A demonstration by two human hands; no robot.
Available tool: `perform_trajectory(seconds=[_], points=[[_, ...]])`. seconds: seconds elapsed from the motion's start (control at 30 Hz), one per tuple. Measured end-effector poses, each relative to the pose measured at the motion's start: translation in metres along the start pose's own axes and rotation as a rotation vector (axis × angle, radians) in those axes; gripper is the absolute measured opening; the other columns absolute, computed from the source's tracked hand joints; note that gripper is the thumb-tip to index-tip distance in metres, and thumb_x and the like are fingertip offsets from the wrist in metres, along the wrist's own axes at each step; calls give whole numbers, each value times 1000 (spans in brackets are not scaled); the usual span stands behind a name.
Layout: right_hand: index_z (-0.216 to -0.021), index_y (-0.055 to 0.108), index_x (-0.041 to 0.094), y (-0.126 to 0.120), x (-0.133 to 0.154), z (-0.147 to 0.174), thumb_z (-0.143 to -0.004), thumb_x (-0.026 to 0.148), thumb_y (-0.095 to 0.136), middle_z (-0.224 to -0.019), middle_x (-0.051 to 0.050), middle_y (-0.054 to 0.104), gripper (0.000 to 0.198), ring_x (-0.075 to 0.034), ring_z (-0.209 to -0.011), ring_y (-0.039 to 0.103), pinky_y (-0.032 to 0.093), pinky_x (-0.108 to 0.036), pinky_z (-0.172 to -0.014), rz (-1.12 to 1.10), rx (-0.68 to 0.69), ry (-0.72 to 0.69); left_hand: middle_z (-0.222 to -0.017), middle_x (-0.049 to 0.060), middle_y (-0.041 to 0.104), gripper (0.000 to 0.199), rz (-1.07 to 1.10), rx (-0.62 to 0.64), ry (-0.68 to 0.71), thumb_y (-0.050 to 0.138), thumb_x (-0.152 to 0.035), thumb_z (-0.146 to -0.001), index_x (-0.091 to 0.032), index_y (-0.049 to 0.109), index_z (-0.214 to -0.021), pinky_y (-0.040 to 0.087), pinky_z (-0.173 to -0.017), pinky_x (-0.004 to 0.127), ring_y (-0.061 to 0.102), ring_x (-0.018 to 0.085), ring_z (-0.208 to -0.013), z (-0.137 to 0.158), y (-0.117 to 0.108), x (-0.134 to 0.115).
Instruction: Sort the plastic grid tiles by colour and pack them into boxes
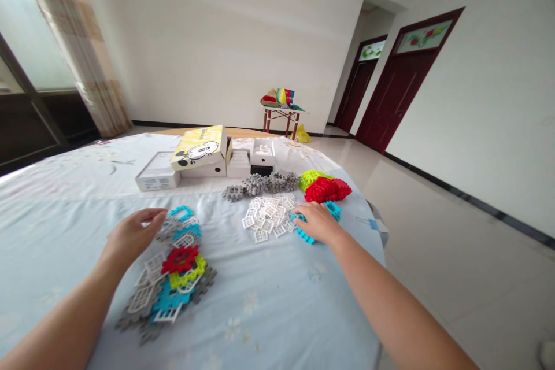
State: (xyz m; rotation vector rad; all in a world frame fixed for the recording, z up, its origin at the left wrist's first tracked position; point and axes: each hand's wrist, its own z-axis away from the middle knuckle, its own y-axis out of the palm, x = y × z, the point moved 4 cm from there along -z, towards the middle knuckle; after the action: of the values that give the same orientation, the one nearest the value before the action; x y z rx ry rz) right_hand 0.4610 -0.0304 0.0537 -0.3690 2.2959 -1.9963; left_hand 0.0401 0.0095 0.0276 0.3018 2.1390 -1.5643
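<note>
1. The right hand (318,221) is down on the blue pieces (306,236), at the right side of the blue cloth (243,300); this looks like the picking-up step, but I can't tell if its fingers are pinching one
2. The left hand (137,234) is bent, with thumb and finger close together, next to the top of the mixed pieces (169,298); I can't tell if it is holding anything
3. The mixed pieces lie on the left in red, green, blue, grey and white, some on top of others
4. The next move seems to need the right fingers to get one blue piece away from the rest, without bumping the white pieces (269,214) just beside them
5. The right hand covers some blue pieces, so I can't count them
6. The left hand hides part of a grey piece (167,234)
7. The red pieces (327,189) cover some green pieces (311,177)
8. The far grey pieces (281,182) are too bunched up to tell apart
</note>
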Motion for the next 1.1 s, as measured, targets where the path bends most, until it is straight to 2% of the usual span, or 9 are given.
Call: perform_trajectory(seconds=[0.2,0.4,0.6,0.9,1.1], points=[[-98,63,21,2,-1,11,-78,33,56,-101,-5,65,24,-20,-97,54,36,-29,-87,-55,-83,-76,-89,4,68,46,53,53,-44,44,-52,-72,-22,65,-99,43,-71,28,61,21,-82,0,2,1],[-93,65,20,5,1,9,-77,22,55,-95,-5,67,19,-18,-92,57,39,-28,-86,-128,-144,-115,-91,4,67,46,64,84,-75,42,-51,-73,-22,64,-101,42,-72,29,60,21,-85,3,2,-3],[-91,66,18,4,0,8,-76,15,52,-93,-5,68,21,-18,-90,59,42,-29,-84,-233,-209,-106,-94,4,66,45,43,105,-84,41,-51,-74,-22,63,-101,42,-72,28,59,21,-88,2,5,-3],[-96,66,20,-12,-8,24,-79,20,53,-96,-6,67,21,-19,-94,58,42,-31,-88,-306,-328,-70,-94,5,67,47,25,92,-80,42,-51,-75,-20,63,-102,43,-68,27,60,21,-85,6,2,-7],[-97,65,21,-10,-20,44,-80,27,54,-100,-6,66,21,-21,-97,56,40,-36,-89,-282,-287,-31,-84,5,68,47,36,61,-49,43,-52,-74,-19,65,-99,44,-65,28,60,22,-81,5,1,-6]])
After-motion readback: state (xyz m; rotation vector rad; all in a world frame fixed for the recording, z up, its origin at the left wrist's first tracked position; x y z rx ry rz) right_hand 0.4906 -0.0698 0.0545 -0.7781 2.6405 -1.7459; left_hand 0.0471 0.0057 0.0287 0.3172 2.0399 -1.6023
